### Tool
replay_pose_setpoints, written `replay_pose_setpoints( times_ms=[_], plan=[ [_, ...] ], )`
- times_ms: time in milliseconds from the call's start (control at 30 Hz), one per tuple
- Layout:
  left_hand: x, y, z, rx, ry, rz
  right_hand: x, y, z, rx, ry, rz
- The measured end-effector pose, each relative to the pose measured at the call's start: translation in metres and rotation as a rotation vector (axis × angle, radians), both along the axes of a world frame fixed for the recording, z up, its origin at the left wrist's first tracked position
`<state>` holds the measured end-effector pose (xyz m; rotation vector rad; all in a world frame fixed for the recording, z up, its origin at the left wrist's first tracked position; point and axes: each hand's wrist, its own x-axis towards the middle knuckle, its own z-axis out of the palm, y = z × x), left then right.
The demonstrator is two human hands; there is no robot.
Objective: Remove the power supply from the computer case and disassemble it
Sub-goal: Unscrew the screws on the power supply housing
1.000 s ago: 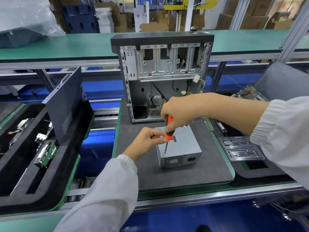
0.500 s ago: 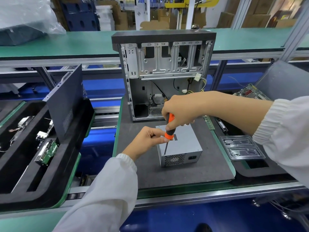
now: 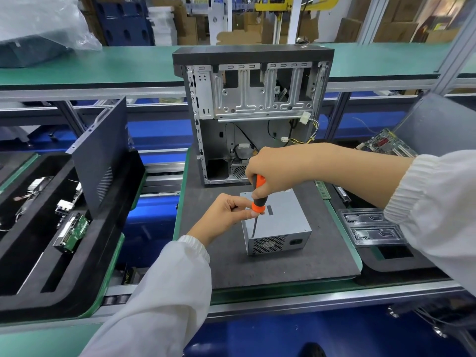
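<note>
Unscrewing the supply's cover is the step in hand, judging by the tool's placement. The supply (image 3: 277, 222) is already out of the case (image 3: 253, 114) and sits on the dark mat (image 3: 270, 269) just in front of it, fan grille toward the person. The right hand (image 3: 273, 171) is clenched round the top of the screwdriver (image 3: 258, 199), whose orange-and-black handle stands nearly upright; its shaft runs down to the near left corner of the supply's top face, where a screw presumably sits, though the screw itself is too small to make out. The left hand (image 3: 229, 212) pinches the lower, orange end of the handle between thumb and fingertips, steadying it.

The next move likely calls for keeping the tip seated and pressed down while the handle turns, with the left fingers guiding so the shaft stays upright; the supply is not held by either hand, so it could shift on the mat if the push goes off-axis.

Against the earlier frames, little differs: both hands keep the same hold on the screwdriver, the tip stays at the same corner, and the supply has not moved. Only the view has drifted slightly.
</note>
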<state>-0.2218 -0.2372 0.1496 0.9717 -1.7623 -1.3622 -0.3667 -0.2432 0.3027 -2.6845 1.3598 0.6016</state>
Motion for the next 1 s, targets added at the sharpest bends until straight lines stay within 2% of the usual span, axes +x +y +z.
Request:
replay_pose_setpoints(
  times_ms=[133,333,500,800,933,1000],
  plan=[
    [0.003,0.0,0.0,-0.035,-0.009,-0.04,0.002,-0.002,0.0,0.022,0.005,-0.002],
    [0.004,-0.001,-0.001,0.028,-0.004,-0.023,0.006,-0.004,-0.003,0.015,0.023,-0.022],
    [0.005,-0.004,0.0,0.04,-0.045,-0.094,0.011,-0.006,-0.007,0.05,0.033,-0.049],
    [0.007,-0.01,-0.002,0.091,-0.052,-0.158,0.012,-0.001,-0.003,-0.011,0.219,0.215],
    [0.008,-0.009,-0.001,0.034,-0.026,-0.073,0.016,0.005,-0.006,-0.266,0.325,0.57],
    [0.007,-0.007,-0.001,0.027,-0.027,-0.053,0.015,0.005,-0.003,-0.277,0.311,0.64]
  ],
)
